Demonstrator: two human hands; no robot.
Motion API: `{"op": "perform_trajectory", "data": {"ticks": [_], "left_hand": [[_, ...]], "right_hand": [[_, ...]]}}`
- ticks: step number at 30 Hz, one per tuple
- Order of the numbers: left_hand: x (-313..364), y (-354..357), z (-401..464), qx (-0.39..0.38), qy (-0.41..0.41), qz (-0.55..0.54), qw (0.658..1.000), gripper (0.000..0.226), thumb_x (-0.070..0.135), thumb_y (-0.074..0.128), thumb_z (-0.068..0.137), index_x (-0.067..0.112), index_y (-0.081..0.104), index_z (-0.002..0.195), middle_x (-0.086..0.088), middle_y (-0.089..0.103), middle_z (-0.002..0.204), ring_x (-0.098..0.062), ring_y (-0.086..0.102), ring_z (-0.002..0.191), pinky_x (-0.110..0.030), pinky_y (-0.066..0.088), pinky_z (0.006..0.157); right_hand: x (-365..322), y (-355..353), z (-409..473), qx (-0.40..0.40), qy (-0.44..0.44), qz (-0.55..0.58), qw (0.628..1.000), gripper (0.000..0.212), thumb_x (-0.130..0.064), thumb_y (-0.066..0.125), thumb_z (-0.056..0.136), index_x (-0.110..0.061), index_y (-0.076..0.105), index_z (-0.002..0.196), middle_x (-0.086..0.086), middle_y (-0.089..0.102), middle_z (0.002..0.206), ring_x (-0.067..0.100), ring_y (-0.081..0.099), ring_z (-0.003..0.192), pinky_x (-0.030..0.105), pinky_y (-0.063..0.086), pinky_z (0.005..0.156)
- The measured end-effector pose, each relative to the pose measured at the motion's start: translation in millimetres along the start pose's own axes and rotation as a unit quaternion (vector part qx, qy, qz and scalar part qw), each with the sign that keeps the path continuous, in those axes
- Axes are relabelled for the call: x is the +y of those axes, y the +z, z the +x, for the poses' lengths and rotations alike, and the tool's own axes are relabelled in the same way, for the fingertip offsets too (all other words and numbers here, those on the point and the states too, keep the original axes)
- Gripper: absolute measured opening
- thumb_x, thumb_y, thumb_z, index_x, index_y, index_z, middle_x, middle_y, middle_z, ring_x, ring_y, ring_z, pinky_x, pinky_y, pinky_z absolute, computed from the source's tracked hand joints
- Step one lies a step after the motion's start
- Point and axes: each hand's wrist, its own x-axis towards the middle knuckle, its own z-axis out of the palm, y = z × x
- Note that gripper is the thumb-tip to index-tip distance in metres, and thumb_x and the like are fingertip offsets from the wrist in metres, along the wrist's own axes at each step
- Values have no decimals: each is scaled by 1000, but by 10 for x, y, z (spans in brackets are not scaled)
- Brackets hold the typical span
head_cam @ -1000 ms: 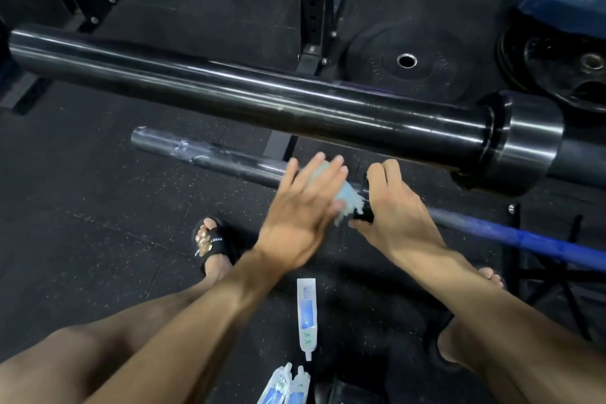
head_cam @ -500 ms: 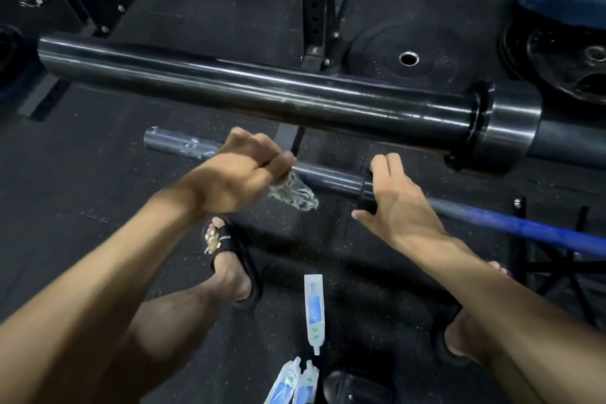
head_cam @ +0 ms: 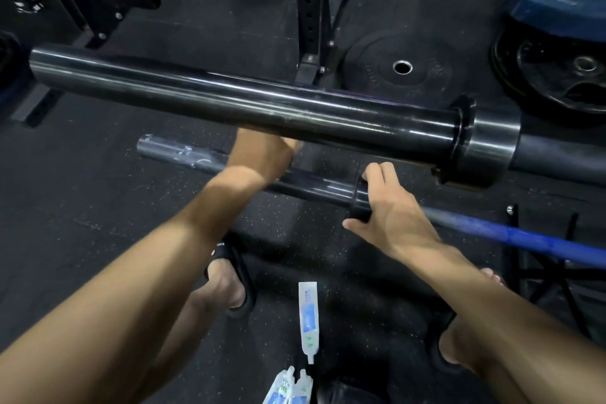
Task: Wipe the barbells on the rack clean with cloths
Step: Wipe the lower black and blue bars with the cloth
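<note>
Two barbells cross the view. The upper barbell (head_cam: 229,98) is a thick black sleeve ending in a collar at the right. Below it lies the lower barbell (head_cam: 183,154), with a grey sleeve and a blue shaft (head_cam: 524,236). My left hand (head_cam: 262,154) is curled over the lower sleeve near its middle. Its fingers and the cloth are hidden behind the upper sleeve. My right hand (head_cam: 393,213) grips the lower barbell at its black collar (head_cam: 355,203), fingers over the top and thumb underneath.
A white sachet (head_cam: 308,318) and two more (head_cam: 288,387) lie on the black rubber floor between my sandalled feet (head_cam: 229,275). A rack upright (head_cam: 311,10) stands behind the bars. A black plate (head_cam: 400,67) lies flat; more plates (head_cam: 557,69) lean at the right.
My left hand has slid with the cloth along the lower sleeve, first left, then back and up under the upper bar, where the cloth is out of sight. The right hand kept its grip on the collar.
</note>
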Motion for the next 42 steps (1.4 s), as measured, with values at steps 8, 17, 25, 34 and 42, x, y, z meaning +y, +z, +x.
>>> {"op": "perform_trajectory", "data": {"ticks": [8,17,25,34,42], "left_hand": [[-141,627,-506,-51,299,153,941,55,48,31,105,16,56,141,-3,51,129,-25,39,135,-47,40,115],[-181,898,-561,12,316,175,932,43,25,36,105,17,52,144,-2,56,144,-20,48,134,-36,21,120],[-152,970,-549,39,296,168,940,47,25,32,102,17,59,139,-4,61,140,-23,48,135,-41,22,121],[-198,988,-585,82,304,159,936,41,25,44,103,12,60,139,-5,61,140,-26,47,137,-47,17,124],[-252,1073,-528,123,303,150,933,36,28,53,99,12,70,125,-7,69,126,-28,52,128,-50,25,119]], "right_hand": [[129,-82,-17,-18,16,128,991,64,-29,88,77,-38,35,112,-12,45,114,14,56,98,27,44,81],[68,-47,10,1,-15,100,995,58,-18,90,72,-28,46,108,-13,53,104,11,50,88,31,46,75],[25,15,-2,27,-44,0,999,72,-22,94,65,-31,31,98,-13,38,102,15,43,87,33,43,76],[95,41,20,42,-56,15,997,59,-24,93,65,-23,43,97,-14,36,99,13,38,91,30,41,77],[207,-103,30,-12,46,138,989,71,-39,87,77,-25,50,137,-7,54,127,8,56,110,26,46,94]]}}
